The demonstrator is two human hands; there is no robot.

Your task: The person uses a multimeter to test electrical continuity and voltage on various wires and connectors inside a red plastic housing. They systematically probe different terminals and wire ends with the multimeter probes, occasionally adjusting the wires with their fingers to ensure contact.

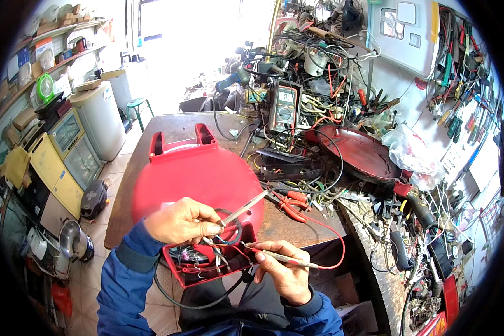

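Observation:
A red rounded appliance housing (190, 179) lies on the brown table in front of me, its wiring compartment (179, 275) open toward me. Wires and connectors (218, 259) show inside. My left hand (183, 221) pinches a pale test probe (245, 208) whose black lead leaves its upper end; its tip is hidden by the fingers. My right hand (283, 271) grips a second test probe (288, 259) with a red lead (341, 246), its tip pointing into the compartment's right side. I cannot tell whether either tip touches metal. A multimeter (285, 106) stands upright behind the housing.
Red-handled pliers (292, 208) lie right of the housing. Farther right are a dark red round pan (358, 154), a clear plastic bag (411, 154) and tangled wires. Tools hang on the right wall. A green stool (138, 106) stands beyond the table. A black cable (199, 307) loops below the compartment.

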